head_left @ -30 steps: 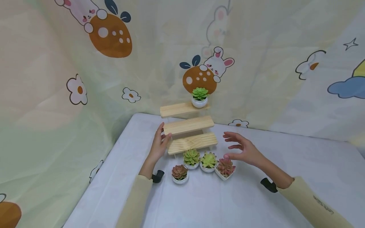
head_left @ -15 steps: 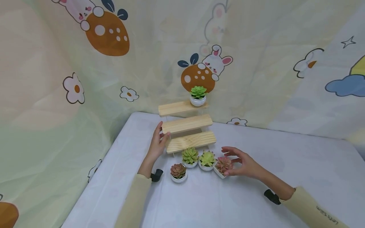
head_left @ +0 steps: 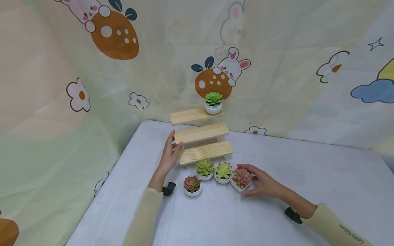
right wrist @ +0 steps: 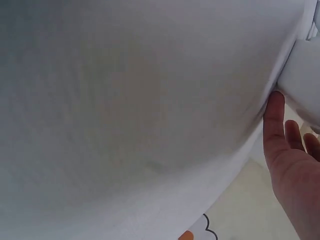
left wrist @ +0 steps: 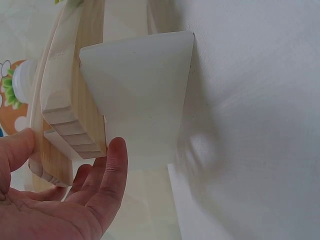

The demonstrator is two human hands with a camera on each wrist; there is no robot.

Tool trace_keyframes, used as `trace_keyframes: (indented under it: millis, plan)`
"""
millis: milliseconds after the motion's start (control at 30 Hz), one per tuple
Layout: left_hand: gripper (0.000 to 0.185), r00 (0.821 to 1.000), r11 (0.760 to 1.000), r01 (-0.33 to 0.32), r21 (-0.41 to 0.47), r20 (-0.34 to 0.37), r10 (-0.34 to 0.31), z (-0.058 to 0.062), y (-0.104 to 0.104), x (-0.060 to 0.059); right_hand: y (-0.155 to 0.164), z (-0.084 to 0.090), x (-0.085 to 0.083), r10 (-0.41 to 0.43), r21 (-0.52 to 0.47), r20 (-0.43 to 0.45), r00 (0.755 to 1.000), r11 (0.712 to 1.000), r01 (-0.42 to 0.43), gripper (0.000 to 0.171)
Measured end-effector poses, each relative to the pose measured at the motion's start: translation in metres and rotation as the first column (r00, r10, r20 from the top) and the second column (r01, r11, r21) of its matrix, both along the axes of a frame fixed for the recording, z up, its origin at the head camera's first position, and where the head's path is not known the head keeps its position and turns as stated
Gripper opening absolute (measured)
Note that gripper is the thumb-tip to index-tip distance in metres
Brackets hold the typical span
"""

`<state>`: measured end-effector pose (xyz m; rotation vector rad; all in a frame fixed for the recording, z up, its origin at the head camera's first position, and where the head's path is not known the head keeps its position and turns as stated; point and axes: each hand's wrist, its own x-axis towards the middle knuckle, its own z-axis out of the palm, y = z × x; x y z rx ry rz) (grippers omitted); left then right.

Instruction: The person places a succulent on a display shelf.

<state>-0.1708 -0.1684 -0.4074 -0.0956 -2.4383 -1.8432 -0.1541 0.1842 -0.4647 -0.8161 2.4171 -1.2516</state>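
A three-tier wooden stand [head_left: 201, 136] stands at the back of the white table [head_left: 307, 184], with a green succulent [head_left: 213, 102] in a white pot on its top tier. My left hand [head_left: 174, 143] grips the left end of the middle tier; in the left wrist view my left hand [left wrist: 70, 150] has thumb and fingers on either side of the wooden stand [left wrist: 65, 95]. My right hand [head_left: 246, 182] is curled round a pink succulent pot [head_left: 242, 176] on the table. In the right wrist view a finger of my right hand [right wrist: 285, 135] touches that white pot [right wrist: 306, 85].
Three more potted succulents stand in front of the stand: a reddish one [head_left: 192, 185], a green one [head_left: 204, 168] and a yellow-green one [head_left: 223, 172]. A printed cloth backdrop [head_left: 92, 85] hangs behind and to the left. The table's left edge [head_left: 101, 191] is near.
My right hand has come down from beside the lowest tier and closed round the pink succulent pot. My left hand has kept its hold on the stand.
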Motion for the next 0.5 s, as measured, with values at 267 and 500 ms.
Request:
trace_keyframes:
  millis: [267,500]
  plan:
    - [0.065,1.0,1.0,0.0,0.011,0.011,0.0,0.0003,0.0002,-0.0001,-0.0014,-0.0016,-0.0001,-0.034,0.022,0.009,0.999,0.999,0.034,0.082]
    - [0.065,1.0,1.0,0.004,0.018,0.011,-0.004,0.0006,0.0007,-0.0001,-0.0021,-0.0005,0.0001,-0.039,0.036,0.017,0.999,0.999,0.039,0.081]
